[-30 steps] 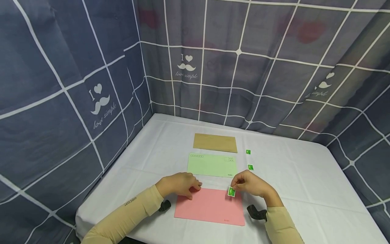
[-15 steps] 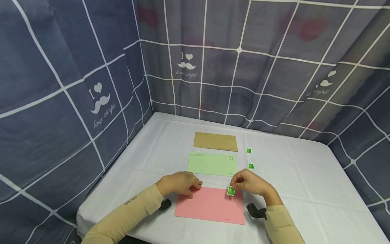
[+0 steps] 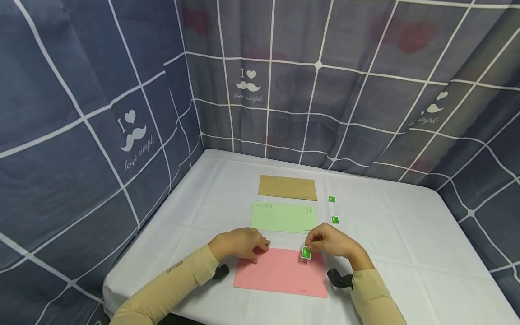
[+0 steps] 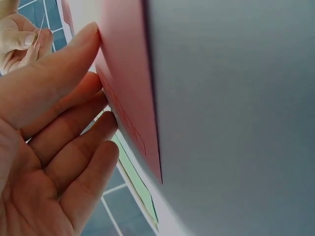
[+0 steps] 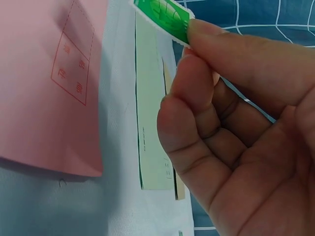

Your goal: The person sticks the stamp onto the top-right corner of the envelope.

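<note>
A pink envelope (image 3: 280, 273) lies on the table nearest the person. My left hand (image 3: 240, 244) rests at its upper left edge; in the left wrist view the thumb and fingertips touch the envelope (image 4: 129, 73) with fairly straight fingers. Between thumb and forefinger, my right hand (image 3: 331, 241) pinches a green postage stamp (image 3: 306, 253) with a white border. That stamp (image 5: 165, 14) hovers above the envelope's upper right corner, where the right wrist view shows a red printed box. The other fingers of the right hand (image 5: 236, 132) are curled.
Behind the pink envelope lie a light green envelope (image 3: 283, 218) and, farther back, a brown envelope (image 3: 287, 188). Two more green stamps, a nearer stamp (image 3: 335, 220) and a farther stamp (image 3: 331, 199), lie to their right. Patterned grey curtains (image 3: 284, 90) enclose the white-covered table (image 3: 406, 234).
My right hand has shifted slightly left with the stamp above the pink envelope. The left hand stays in place, and the head view has moved a little.
</note>
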Demonstrator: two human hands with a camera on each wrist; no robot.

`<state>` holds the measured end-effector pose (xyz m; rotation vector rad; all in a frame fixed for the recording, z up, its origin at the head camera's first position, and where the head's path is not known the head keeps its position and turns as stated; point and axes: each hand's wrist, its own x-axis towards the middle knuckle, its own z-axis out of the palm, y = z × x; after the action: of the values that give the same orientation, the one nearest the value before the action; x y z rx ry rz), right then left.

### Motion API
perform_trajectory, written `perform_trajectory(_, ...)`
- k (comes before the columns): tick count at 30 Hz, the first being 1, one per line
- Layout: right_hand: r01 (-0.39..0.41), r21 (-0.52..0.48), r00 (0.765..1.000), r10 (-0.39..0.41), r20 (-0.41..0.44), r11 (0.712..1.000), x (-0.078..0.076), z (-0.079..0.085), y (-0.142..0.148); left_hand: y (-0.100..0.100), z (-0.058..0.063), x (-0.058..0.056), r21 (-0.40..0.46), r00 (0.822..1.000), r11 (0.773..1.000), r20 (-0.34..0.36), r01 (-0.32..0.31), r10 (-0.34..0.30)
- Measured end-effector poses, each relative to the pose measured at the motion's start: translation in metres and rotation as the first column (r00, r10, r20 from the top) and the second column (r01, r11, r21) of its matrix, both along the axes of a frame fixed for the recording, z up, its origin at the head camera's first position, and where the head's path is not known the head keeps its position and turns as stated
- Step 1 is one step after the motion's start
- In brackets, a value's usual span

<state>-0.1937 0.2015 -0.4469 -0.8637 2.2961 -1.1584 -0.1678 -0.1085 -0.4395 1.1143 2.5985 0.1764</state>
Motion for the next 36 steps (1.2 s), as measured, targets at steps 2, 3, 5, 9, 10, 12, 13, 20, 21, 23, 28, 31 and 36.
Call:
perform_trajectory(2, -0.002, 0.003, 1.000, 0.002, 0.001, 1.000, -0.0006, 0.0004, -0.0009, 0.0004, 0.0010, -0.0005, -0.001, 1.000, 1.000, -0.001, 0.001, -0.001)
perform_trajectory(3, -0.003, 0.001, 1.000, 0.003, 0.005, 1.000, -0.0008, 0.0004, -0.0010, 0.0006, 0.0013, -0.0006, -0.001, 1.000, 1.000, 0.001, 0.000, 0.000)
perform_trajectory(5, -0.006, -0.008, 1.000, 0.006, 0.017, 1.000, -0.0006, 0.0003, -0.0010, 0.0008, 0.0019, -0.0004, -0.006, 1.000, 1.000, -0.001, 0.001, -0.001)
perform_trajectory(9, -0.005, -0.024, 0.999, 0.006, 0.037, 1.000, 0.0006, -0.0007, -0.0003, 0.0010, 0.0025, 0.0010, -0.017, 1.000, 1.000, -0.006, 0.003, -0.004)
perform_trajectory(10, -0.004, -0.025, 0.999, 0.005, 0.039, 1.000, 0.0009, -0.0011, -0.0002, 0.0010, 0.0028, 0.0015, -0.019, 1.000, 1.000, -0.008, 0.004, -0.004)
perform_trajectory(12, -0.005, -0.025, 0.999, 0.006, 0.037, 1.000, 0.0014, -0.0015, 0.0000, 0.0010, 0.0028, 0.0023, -0.017, 1.000, 1.000, -0.007, 0.003, -0.003)
perform_trajectory(13, -0.006, -0.026, 0.999, 0.007, 0.037, 1.000, 0.0015, -0.0014, 0.0000, 0.0010, 0.0030, 0.0025, -0.015, 1.000, 1.000, -0.008, 0.002, -0.003)
perform_trajectory(20, -0.006, -0.030, 0.999, 0.007, 0.037, 1.000, 0.0008, -0.0028, 0.0003, 0.0006, 0.0024, 0.0015, -0.008, 1.000, 1.000, -0.009, 0.002, -0.003)
perform_trajectory(21, -0.005, -0.027, 0.999, 0.006, 0.039, 1.000, 0.0007, -0.0030, 0.0005, 0.0004, 0.0023, 0.0016, -0.004, 1.000, 1.000, -0.009, 0.002, -0.002)
perform_trajectory(23, -0.010, -0.025, 0.999, 0.010, 0.039, 1.000, 0.0002, -0.0040, 0.0008, -0.0001, 0.0020, 0.0018, -0.001, 1.000, 1.000, -0.010, 0.002, -0.002)
perform_trajectory(28, -0.022, -0.009, 1.000, 0.023, 0.018, 1.000, -0.0009, -0.0039, -0.0002, -0.0001, 0.0022, 0.0024, -0.007, 1.000, 1.000, -0.024, 0.008, -0.008)
perform_trajectory(31, -0.027, -0.007, 1.000, 0.027, 0.005, 1.000, -0.0018, -0.0037, -0.0005, 0.0005, 0.0028, 0.0023, -0.007, 1.000, 1.000, -0.026, 0.006, -0.006)
perform_trajectory(36, -0.036, -0.028, 0.999, 0.036, 0.007, 0.999, -0.0021, -0.0047, -0.0006, 0.0008, 0.0024, 0.0020, -0.003, 1.000, 1.000, -0.025, 0.005, -0.005)
